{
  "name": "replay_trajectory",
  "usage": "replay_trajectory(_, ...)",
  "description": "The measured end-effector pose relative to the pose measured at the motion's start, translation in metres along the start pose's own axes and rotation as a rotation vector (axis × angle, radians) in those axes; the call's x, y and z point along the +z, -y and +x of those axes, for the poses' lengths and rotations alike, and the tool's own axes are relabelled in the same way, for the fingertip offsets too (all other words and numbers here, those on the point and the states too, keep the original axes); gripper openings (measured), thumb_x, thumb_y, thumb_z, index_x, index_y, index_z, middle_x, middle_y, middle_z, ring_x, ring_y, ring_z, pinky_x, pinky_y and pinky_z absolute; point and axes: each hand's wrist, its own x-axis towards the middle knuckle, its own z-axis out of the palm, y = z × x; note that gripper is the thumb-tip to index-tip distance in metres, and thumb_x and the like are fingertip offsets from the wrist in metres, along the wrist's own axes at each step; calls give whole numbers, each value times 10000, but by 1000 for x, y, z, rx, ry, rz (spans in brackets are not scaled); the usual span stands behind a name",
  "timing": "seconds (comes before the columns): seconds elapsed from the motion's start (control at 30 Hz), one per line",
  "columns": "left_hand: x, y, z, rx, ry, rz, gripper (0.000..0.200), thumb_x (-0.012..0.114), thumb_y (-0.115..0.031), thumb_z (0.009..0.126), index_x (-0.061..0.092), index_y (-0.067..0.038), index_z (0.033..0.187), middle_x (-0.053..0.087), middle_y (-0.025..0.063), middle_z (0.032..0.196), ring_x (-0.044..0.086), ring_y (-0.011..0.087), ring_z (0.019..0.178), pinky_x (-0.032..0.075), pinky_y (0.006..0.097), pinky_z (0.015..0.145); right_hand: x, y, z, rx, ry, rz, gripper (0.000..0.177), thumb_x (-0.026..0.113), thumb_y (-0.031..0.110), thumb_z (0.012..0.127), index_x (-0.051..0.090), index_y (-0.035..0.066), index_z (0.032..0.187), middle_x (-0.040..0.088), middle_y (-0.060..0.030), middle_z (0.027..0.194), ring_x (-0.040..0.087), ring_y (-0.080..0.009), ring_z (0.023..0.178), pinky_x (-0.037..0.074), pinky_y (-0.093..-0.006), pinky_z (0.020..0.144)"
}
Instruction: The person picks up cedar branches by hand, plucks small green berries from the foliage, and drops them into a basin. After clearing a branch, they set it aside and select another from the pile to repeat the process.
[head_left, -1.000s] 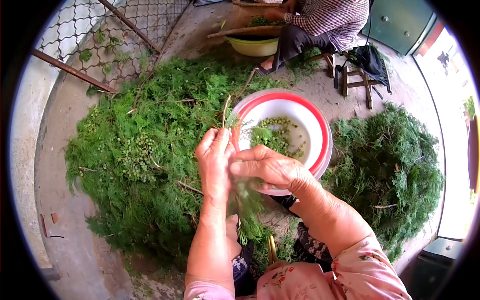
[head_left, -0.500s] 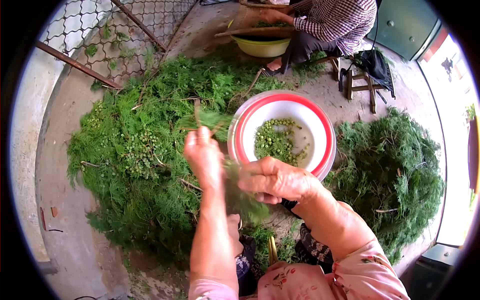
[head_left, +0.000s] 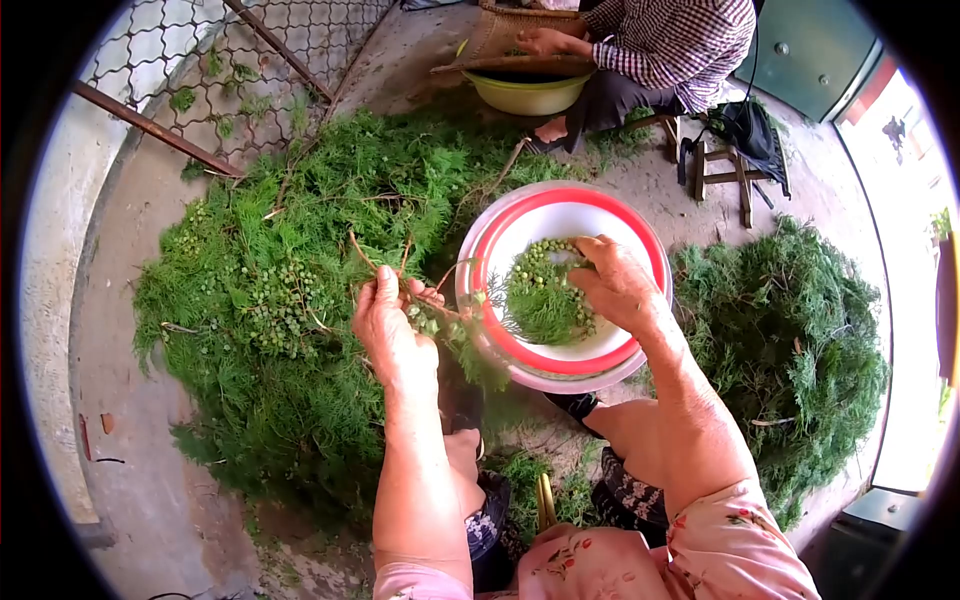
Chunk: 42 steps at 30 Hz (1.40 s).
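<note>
My left hand (head_left: 393, 325) is closed around a brown-stemmed conifer branch (head_left: 440, 308), which carries small green cones and leafy sprays and reaches toward the basin's left rim. Over the right part of a white basin with a red rim (head_left: 655, 245), my right hand (head_left: 622, 285) is palm down, its thumb and forefinger apart. Its fingertips are close to the round green cones (head_left: 545, 262) inside. A feathery green sprig (head_left: 548, 312) also lies in the basin, on top of the cones.
Cut conifer branches (head_left: 290, 330) are heaped at left, with another pile (head_left: 785, 360) at right. Beyond the basin, a person in a checked shirt (head_left: 665, 45) sits by a yellow-green tub (head_left: 525, 95) with a woven tray across it. A wooden stool (head_left: 735, 170) stands behind.
My right hand has moved from the branch beside my left hand up and right into the basin. My left hand has lowered slightly, still gripping the branch. More green sprig shows in the basin.
</note>
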Motion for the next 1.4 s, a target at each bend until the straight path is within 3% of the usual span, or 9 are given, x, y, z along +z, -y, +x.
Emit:
replay_trajectory(0.17,0,7,-1,-91,119,-53,190,505,-208,927,479,-20,924,581,107,766,584,229,684,507,390,618,-5,-5,5,-32,-19,-103,317,496,-8,764,576,-34,1069,575,-234,1041,572,-392,941,463,-413,812)
replay_trajectory(0.37,4,16,-6,-143,196,-73,162,472,-197,939,481,-36,944,609,125,855,613,237,779,514,389,676,-7,5,1,-101,-267,-271,233,572,27,774,619,-23,997,604,-188,973,580,-343,920,462,-374,805)
replay_trajectory(0.53,13,19,-14,-198,218,-127,168,478,-198,937,482,-32,956,610,133,905,610,235,829,508,383,748,12,13,6,-137,-106,342,150,680,154,734,677,53,846,628,-131,898,616,-282,792,489,-358,760)
replay_trajectory(0.9,21,22,-26,-248,310,-142,199,487,-197,933,517,-10,992,629,99,879,587,175,781,465,321,655,29,38,-8,-231,34,29,130,660,93,706,658,51,828,586,-101,900,527,-309,941,379,-424,897)
replay_trajectory(1.1,7,30,-13,-249,343,-145,266,570,-199,889,495,10,1036,586,155,1021,569,258,977,472,400,875,29,31,-5,-257,-129,-166,95,595,14,668,656,54,729,578,-121,909,504,-317,1004,287,-576,980)
replay_trajectory(1.23,4,32,-14,-244,178,-141,410,638,-204,842,454,19,1134,520,194,1137,485,306,1123,402,452,969,16,28,-1,-196,-156,-237,123,584,-8,659,662,54,731,581,-139,948,495,-317,1046,227,-584,1037)
replay_trajectory(1.33,10,33,-16,-12,-137,111,476,622,-173,852,398,33,1218,492,208,1171,439,301,1176,350,426,1014,10,20,4,-178,-189,-294,143,583,-17,662,670,60,743,580,-141,971,487,-316,1066,227,-584,1039)
replay_trajectory(1.37,21,35,-19,286,-166,125,337,589,-83,848,486,-34,1165,537,89,1143,463,254,1128,314,435,1012,8,20,4,-161,-183,-312,142,584,-22,653,675,71,711,578,-137,973,481,-318,1075,202,-592,1046)
replay_trajectory(1.4,22,27,-21,504,-51,446,320,596,-90,839,515,-39,1144,535,102,1156,463,252,1137,309,407,1022,6,20,5,-181,-194,-311,137,585,-21,649,674,74,694,578,-136,971,478,-321,1082,191,-595,1049)
